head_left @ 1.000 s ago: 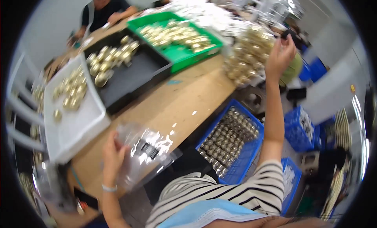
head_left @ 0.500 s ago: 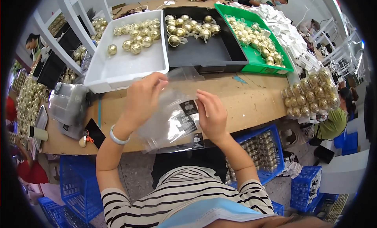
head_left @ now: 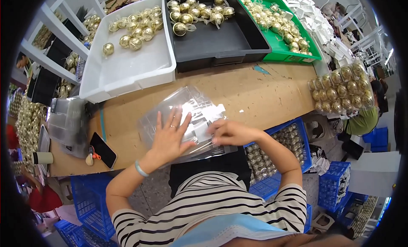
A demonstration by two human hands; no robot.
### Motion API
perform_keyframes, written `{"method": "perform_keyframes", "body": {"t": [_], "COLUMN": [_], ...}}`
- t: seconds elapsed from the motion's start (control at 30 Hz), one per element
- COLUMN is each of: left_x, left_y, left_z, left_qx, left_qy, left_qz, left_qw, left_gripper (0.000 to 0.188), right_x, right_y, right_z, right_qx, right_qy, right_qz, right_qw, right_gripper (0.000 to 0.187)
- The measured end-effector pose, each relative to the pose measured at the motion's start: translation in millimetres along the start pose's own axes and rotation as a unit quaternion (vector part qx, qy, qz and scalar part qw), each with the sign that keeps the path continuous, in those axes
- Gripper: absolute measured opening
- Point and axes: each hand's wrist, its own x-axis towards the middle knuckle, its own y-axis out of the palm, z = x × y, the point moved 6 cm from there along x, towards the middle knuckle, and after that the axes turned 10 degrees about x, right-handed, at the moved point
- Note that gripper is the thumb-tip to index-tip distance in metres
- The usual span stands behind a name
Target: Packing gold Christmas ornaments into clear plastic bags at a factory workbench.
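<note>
A stack of clear plastic packaging sheets lies on the table in front of me, glaring white where light catches it. My left hand rests on the stack, palm down with fingers spread, and holds nothing. At the right side of the same sheets is my right hand, its fingers bent and drawn together. What lies between those fingertips, if anything, is too small to make out. The glare hides most of the detail on the sheets.
Beyond the sheets stand a white tray, a black tray and a green tray with gold balls. A phone lies left. Packed gold balls stand right. Below the table edge is a blue crate.
Both hands have come down from the raised, loose plastic. The sheets now lie flatter on the table, the left hand spread on them, the right hand bent at their right side. The view has shifted.
</note>
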Motion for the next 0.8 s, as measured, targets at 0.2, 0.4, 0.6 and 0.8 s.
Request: {"method": "perform_keyframes", "body": {"t": [0.2,0.4,0.6,0.8], "left_x": [-9,-1,-3,17], "left_y": [25,27,-3,-34], "left_z": [-8,3,35,33], "left_qx": [-0.046,-0.055,-0.345,-0.474], "left_qy": [-0.028,-0.026,-0.187,-0.054], "left_qz": [0.076,0.059,-0.057,-0.018], "left_qw": [0.996,0.996,0.918,0.879], "left_gripper": [0.096,0.091,0.085,0.064], "right_x": [32,29,23,34], "right_y": [13,33,35,25], "right_z": [15,-9,43,147], "right_qx": [-0.352,-0.378,-0.197,-0.288], "right_qy": [0.071,0.171,-0.105,-0.432], "right_qz": [-0.268,-0.423,-0.612,-0.411], "right_qw": [0.894,0.806,0.759,0.749], "right_gripper": [0.061,0.069,0.054,0.042]}}
